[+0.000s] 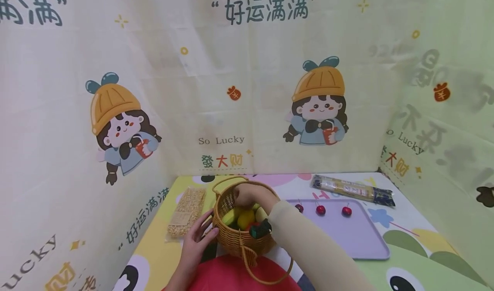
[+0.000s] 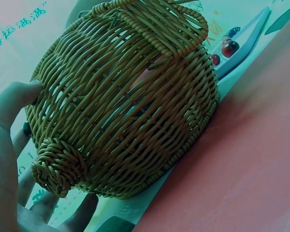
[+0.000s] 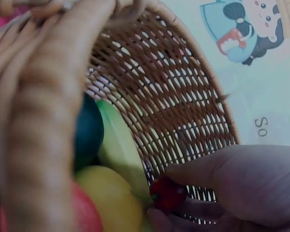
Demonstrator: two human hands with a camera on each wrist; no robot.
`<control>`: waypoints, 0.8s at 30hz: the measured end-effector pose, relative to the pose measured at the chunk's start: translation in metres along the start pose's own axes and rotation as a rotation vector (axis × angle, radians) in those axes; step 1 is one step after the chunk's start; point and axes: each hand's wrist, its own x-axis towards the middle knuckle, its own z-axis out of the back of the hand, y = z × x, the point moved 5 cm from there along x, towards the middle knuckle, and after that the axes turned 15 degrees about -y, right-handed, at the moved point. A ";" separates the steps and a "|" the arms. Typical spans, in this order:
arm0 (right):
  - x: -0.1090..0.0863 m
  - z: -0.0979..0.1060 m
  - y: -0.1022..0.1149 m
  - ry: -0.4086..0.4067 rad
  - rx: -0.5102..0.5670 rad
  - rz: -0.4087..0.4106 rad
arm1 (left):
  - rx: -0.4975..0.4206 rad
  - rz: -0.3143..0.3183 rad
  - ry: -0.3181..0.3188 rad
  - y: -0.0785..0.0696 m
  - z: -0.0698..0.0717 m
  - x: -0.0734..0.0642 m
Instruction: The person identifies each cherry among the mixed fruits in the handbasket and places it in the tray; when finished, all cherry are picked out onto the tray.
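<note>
A round wicker basket (image 1: 231,238) stands near the front edge, holding several fruits. Inside it show a yellow-green banana (image 3: 120,145), a yellow fruit (image 3: 111,195), a dark green rounded thing (image 3: 88,130) and part of a red one (image 3: 84,210). My right hand (image 3: 256,186) reaches in over the rim and pinches a small dark red cherry (image 3: 169,193) between thumb and fingers, beside the inner wall. My left hand (image 1: 194,241) rests against the basket's left side, thumb and fingers spread and touching the weave (image 2: 121,101).
Right of the basket lies a lilac tray (image 1: 347,235) with cherries (image 1: 320,210) in a row along its far side. Behind it is a long packet of noodles (image 1: 353,190). A clear bag of grains (image 1: 189,211) lies on the left. Printed cloth walls surround the table.
</note>
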 end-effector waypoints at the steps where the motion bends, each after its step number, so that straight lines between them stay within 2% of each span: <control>1: -0.001 0.001 -0.002 -0.012 -0.013 -0.011 | -0.003 0.000 0.000 0.000 0.000 0.000; 4: -0.002 0.004 -0.008 -0.030 -0.038 -0.035 | -0.007 0.001 -0.001 -0.001 0.000 -0.001; 7: -0.005 0.008 -0.013 -0.049 -0.028 -0.017 | -0.007 0.003 -0.001 -0.001 0.000 -0.001; 13: -0.019 0.021 -0.013 -0.058 0.122 0.029 | -0.006 0.005 0.001 0.001 0.000 0.000; 20: -0.038 0.040 -0.009 -0.037 0.314 -0.004 | 0.001 0.004 -0.007 0.001 0.000 0.000; 24: -0.047 0.050 -0.011 -0.044 0.366 0.008 | -0.007 0.004 -0.008 0.002 0.000 0.001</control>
